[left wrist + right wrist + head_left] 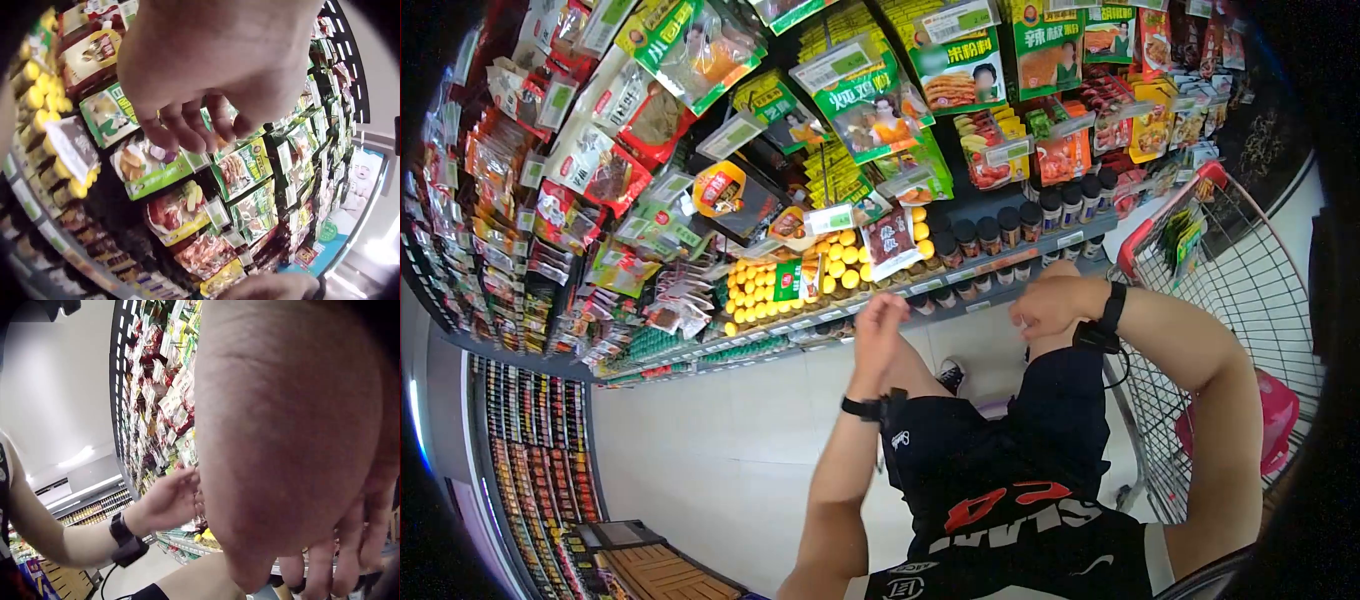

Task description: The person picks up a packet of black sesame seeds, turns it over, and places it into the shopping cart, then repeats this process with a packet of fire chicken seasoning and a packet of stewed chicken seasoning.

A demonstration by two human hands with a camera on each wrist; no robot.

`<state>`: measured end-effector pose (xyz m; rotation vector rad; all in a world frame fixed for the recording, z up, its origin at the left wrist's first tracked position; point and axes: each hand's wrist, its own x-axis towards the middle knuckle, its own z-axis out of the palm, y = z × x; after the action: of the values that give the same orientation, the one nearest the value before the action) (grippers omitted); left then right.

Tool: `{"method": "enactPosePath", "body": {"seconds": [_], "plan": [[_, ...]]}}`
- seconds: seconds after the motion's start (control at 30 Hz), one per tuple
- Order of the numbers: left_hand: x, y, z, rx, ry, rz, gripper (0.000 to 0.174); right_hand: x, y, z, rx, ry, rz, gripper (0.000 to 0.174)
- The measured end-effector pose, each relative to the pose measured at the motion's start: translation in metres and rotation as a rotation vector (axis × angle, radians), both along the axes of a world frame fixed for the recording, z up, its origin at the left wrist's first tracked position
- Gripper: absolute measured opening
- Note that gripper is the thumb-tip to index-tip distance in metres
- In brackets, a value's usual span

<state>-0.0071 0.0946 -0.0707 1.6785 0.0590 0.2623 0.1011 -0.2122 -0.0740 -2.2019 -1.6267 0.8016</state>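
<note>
My left hand [880, 328] hangs in front of the lower shelf with loosely bent fingers and nothing in them. Close beyond it, a dark red-brown packet [892, 245] with a white label leans on yellow-capped jars [845, 262]. The left wrist view shows the same packet [74, 149] beside the hand [212, 81]. My right hand [1058, 302] is held above the right thigh, fingers relaxed and holding nothing, near a row of black-capped bottles [1008, 226]. In the right wrist view the right hand [294, 450] covers much of the picture.
Hanging food packets [865, 100] with price tags fill the rack ahead. A wire shopping cart [1250, 270] with a red-trimmed rim stands at the right, a green packet [1185, 240] inside it and a pink bag [1272, 420] beside it. Shelves of bottles [530, 420] stand far left.
</note>
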Motion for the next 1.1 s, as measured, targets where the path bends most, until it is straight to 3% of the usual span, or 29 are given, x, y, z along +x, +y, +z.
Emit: {"method": "enactPosePath", "body": {"seconds": [0.1,0.17,0.27,0.33,0.4,0.43,0.47,0.53,0.6,0.67,0.7,0.83,0.97,1.1], "plan": [[0.050,0.041,0.031,0.052,-0.069,0.018,0.002,0.000,0.000,-0.001,-0.081,-0.004,-0.042,0.039],[0.092,0.070,0.052,0.186,-0.164,0.046,0.005,0.001,0.003,-0.003,-0.129,-0.012,-0.068,0.041],[0.149,0.088,0.095,0.269,-0.235,0.150,0.023,0.003,0.007,-0.008,-0.172,-0.043,-0.058,0.043],[0.188,0.110,0.119,0.434,-0.065,0.228,0.058,0.002,0.013,-0.007,-0.216,-0.021,-0.033,0.046],[0.210,0.108,0.143,0.473,0.013,0.290,0.079,0.002,0.017,-0.010,-0.192,0.046,-0.037,0.047],[0.224,0.102,0.153,0.544,-0.134,0.424,0.077,0.003,0.019,-0.011,-0.200,0.102,-0.068,0.048],[0.226,0.101,0.161,0.468,-0.094,0.325,0.080,0.003,0.018,-0.012,-0.202,0.101,-0.056,0.048],[0.254,0.111,0.160,0.708,-0.014,0.507,0.084,0.001,0.020,-0.007,-0.207,0.103,-0.033,0.049],[0.270,0.120,0.160,0.649,0.059,0.550,0.095,0.000,0.020,-0.008,-0.205,0.117,0.007,0.049],[0.290,0.129,0.145,0.715,-0.074,0.699,0.100,-0.005,0.020,-0.011,-0.166,0.133,0.000,0.049],[0.295,0.136,0.145,0.635,-0.162,0.601,0.109,-0.003,0.021,-0.009,-0.184,0.129,0.014,0.049],[0.308,0.142,0.133,0.698,-0.154,0.683,0.119,-0.001,0.022,-0.013,-0.203,0.133,0.025,0.049],[0.306,0.131,0.139,0.670,-0.185,0.739,0.113,-0.003,0.024,-0.007,-0.169,0.160,0.002,0.050],[0.300,0.108,0.157,0.691,-0.153,0.815,0.099,0.000,0.025,-0.039,-0.112,0.169,0.007,0.049]]}}
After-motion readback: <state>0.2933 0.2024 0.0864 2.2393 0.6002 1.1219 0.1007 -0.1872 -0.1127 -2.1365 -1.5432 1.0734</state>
